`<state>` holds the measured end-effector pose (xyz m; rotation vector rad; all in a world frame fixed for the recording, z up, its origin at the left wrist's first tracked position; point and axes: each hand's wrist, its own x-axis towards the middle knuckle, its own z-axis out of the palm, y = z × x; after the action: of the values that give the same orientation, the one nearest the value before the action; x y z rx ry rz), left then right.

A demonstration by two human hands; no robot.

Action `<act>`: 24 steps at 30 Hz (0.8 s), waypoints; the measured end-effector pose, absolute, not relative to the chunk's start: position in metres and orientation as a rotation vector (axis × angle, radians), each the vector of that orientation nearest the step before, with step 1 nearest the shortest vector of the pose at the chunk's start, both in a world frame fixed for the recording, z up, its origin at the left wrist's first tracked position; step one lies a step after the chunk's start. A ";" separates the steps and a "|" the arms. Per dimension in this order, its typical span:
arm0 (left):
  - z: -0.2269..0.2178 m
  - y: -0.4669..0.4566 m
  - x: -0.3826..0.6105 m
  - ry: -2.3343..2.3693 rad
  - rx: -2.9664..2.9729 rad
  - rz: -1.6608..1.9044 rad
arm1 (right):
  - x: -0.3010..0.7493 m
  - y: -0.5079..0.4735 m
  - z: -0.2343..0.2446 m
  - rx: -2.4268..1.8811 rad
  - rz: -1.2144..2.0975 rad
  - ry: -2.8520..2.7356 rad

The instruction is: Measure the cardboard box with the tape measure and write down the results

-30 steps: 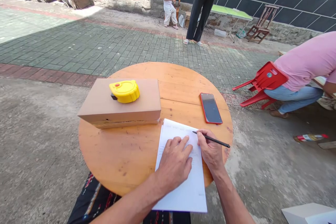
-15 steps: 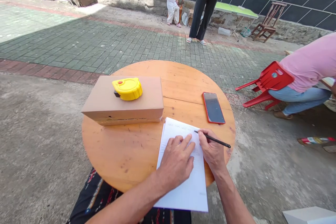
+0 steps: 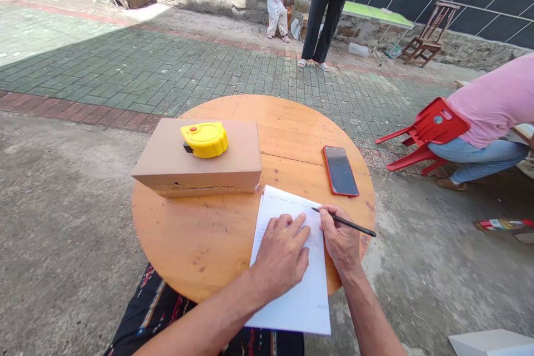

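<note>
My right hand (image 3: 342, 239) grips a black pen (image 3: 350, 223), its tip at the upper right of a sheaf of white paper (image 3: 298, 308). Faint handwriting runs along the top of the sheet. Flat on the paper lies my left hand (image 3: 281, 253), fingers spread. Beyond it a brown cardboard box (image 3: 233, 153) sits on the round wooden table (image 3: 192, 245), with a yellow tape measure (image 3: 206, 140) on top. A phone in a red case (image 3: 341, 171) rests on the table's right side.
To the right a person in a pink shirt (image 3: 492, 103) sits on a red plastic chair (image 3: 438, 122). A bottle (image 3: 503, 225) lies on the ground. Farther back are a standing person (image 3: 327, 16), a child (image 3: 275, 3), a green table (image 3: 375, 13) and a wooden chair (image 3: 431, 36).
My right hand and the pen have shifted slightly to the right along the written line. My left hand stays in place on the paper.
</note>
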<state>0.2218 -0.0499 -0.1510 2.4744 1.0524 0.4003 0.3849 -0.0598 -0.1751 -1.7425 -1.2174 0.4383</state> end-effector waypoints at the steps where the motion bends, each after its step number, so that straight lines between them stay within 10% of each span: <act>1: -0.151 -0.050 0.222 1.054 2.473 0.403 | 0.385 -0.060 -0.175 -1.741 0.436 -1.203; 24: -0.152 -0.050 0.222 1.054 2.482 0.396 | 0.385 -0.058 -0.176 -1.765 0.393 -1.323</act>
<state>0.2218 -0.0504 -0.1518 2.4817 1.0541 0.3963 0.3853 -0.0581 -0.1760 -1.7655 -1.3231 0.3928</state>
